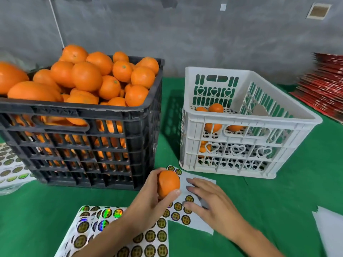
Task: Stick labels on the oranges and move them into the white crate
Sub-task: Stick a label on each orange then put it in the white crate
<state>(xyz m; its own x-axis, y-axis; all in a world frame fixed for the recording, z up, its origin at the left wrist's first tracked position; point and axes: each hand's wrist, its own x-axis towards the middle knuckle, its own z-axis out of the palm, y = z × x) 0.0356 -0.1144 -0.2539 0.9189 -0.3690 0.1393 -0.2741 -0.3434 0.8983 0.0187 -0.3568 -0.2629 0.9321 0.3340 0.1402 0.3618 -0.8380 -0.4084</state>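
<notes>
Orange [168, 183] gripped left; right fingertips [186, 204] touch sheet [194, 219].

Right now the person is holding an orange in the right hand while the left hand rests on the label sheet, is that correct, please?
Not quite: the head view shows the left hand holding the orange, while the right hand rests on the label sheet.

On the worktop [278, 201], the full crate [130, 115] stands left of the white crate [241, 117]; label sheets [187, 206] lie near, before both.
</notes>
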